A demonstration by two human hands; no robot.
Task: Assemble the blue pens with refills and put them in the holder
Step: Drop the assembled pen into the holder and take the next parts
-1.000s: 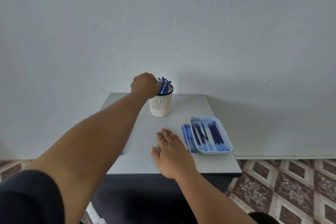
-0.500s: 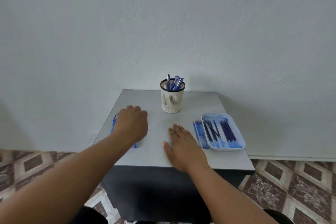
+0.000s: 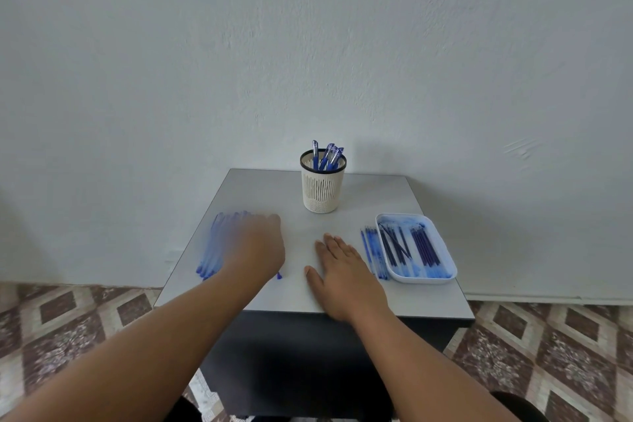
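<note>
A white slotted holder (image 3: 322,189) with a black rim stands at the back middle of the grey table (image 3: 394,195); several blue pens (image 3: 328,156) stick out of it. A row of blue pen barrels (image 3: 214,247) lies at the table's left. My left hand (image 3: 255,247), blurred, is over them with its knuckles up and fingertips hidden; a blue tip (image 3: 279,276) shows under its right side. My right hand (image 3: 342,267) rests flat on the table, fingers straight. A white tray (image 3: 442,279) at the right holds dark blue refills (image 3: 424,247).
More blue pen parts (image 3: 373,250) lie on the table just left of the tray, next to my right hand. The table stands against a plain white wall (image 3: 308,44). Patterned tiled floor (image 3: 68,325) shows on both sides.
My left hand came back from the holder's rim and dropped onto the pen barrels at the left. My right hand has stayed flat on the table.
</note>
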